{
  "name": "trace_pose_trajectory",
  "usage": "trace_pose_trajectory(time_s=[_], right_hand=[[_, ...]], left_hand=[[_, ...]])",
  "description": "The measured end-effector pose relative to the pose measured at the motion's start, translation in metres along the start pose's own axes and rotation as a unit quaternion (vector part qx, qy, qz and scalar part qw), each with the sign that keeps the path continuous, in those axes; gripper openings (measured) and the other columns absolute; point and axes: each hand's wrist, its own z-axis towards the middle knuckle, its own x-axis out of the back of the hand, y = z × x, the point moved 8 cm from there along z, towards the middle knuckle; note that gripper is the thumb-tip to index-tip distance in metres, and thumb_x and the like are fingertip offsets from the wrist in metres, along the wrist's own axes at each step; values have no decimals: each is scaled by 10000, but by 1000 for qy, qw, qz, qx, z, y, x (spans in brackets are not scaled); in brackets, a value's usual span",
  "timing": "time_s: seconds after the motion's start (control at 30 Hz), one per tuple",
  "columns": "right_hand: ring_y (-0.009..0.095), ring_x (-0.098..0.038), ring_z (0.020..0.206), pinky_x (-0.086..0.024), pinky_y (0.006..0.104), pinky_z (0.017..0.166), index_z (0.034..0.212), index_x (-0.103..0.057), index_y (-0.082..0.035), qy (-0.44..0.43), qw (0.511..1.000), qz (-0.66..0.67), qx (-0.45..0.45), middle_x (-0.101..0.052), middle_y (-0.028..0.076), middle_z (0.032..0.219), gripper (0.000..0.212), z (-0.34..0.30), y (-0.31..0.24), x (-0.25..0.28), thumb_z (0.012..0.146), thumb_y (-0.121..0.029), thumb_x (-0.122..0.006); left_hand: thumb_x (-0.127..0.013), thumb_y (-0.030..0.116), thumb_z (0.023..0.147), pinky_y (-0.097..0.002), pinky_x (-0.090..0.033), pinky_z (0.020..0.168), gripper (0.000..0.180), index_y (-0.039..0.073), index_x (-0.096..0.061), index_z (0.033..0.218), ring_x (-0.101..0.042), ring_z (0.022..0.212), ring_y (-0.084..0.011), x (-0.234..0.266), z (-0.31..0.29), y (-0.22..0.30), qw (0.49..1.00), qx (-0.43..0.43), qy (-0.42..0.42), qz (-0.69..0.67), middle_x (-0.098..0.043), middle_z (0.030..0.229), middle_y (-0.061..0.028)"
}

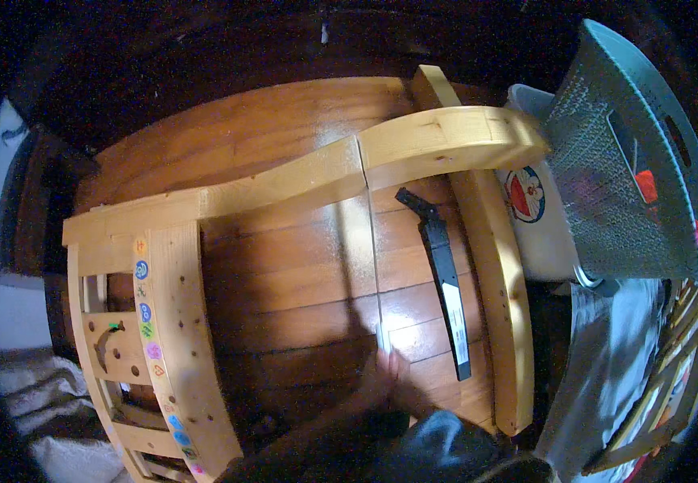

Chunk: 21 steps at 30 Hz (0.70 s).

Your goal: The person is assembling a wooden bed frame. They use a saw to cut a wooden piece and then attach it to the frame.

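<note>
My left hand (374, 378) and my right hand (399, 369) come together at the lower middle, closed around the near end of a long thin saw (372, 233). Its blade shows nearly edge-on as a dark line running away from me. The far part of the blade crosses the curved pale wooden rail (284, 183), where a narrow line divides the wood. Shadow and glare blur my fingers, so their exact grip is hard to see. Right of the saw, a black hinged-looking tool or sheath with a white label (450, 302) lies on the wooden floor (284, 298).
A pale wooden frame with stickers (173, 322) stands at left, joined to the rail. Another wooden beam (503, 298) lies at right under the rail's end. Beyond it are a blue-green basket (607, 209), a white bin (546, 241) and grey cloth (611, 346).
</note>
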Motion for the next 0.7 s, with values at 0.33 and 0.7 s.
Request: trace_pose_trajectory(time_s=[0.33, 0.7], right_hand=[[274, -513, 680, -409, 389, 553, 860, -501, 4, -247, 864, 322, -299, -508, 162, 702, 350, 32, 44, -127, 874, -310, -346], [243, -518, 588, -414, 346, 533, 817, -551, 14, -231, 747, 500, -374, -550, 157, 663, 336, 44, 56, -106, 878, -258, -363]], left_hand=[[-299, 442, 854, -391, -426, 572, 473, 11, -494, 883, -543, 687, -305, 3, 96, 70, 985, 6, 12, 170, -549, 789, -168], [-417, 302, 839, -400, -412, 617, 306, 10, -504, 868, -500, 656, -287, -11, 91, 61, 984, -32, 17, 174, -509, 726, -157]])
